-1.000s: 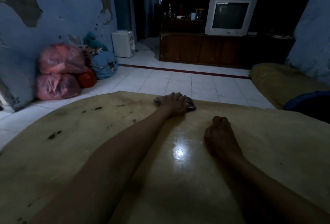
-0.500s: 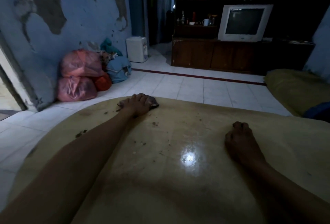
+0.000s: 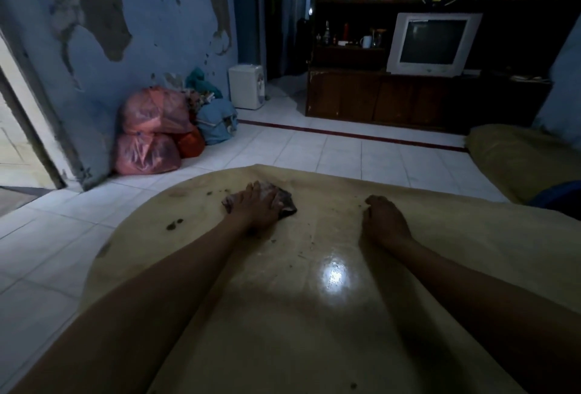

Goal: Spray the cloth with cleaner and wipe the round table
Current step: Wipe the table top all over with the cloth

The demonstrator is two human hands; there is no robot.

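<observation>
L hand [image 3: 256, 206] flat on cloth [image 3: 284, 200], R hand [image 3: 385, 220] fisted on table [image 3: 314, 315].

The round surface [image 3: 314, 315] looked like smooth, glossy yellowish material, with 1 bright reflection near the middle and dark crumbs on it. The cloth [image 3: 284, 200] was soft, matt, dark fabric. The floor [image 3: 330, 154] was pale shiny tile. The bags [image 3: 151, 129] looked like thin crinkled plastic. The wall [image 3: 141, 32] paint was rough and peeling.
</observation>
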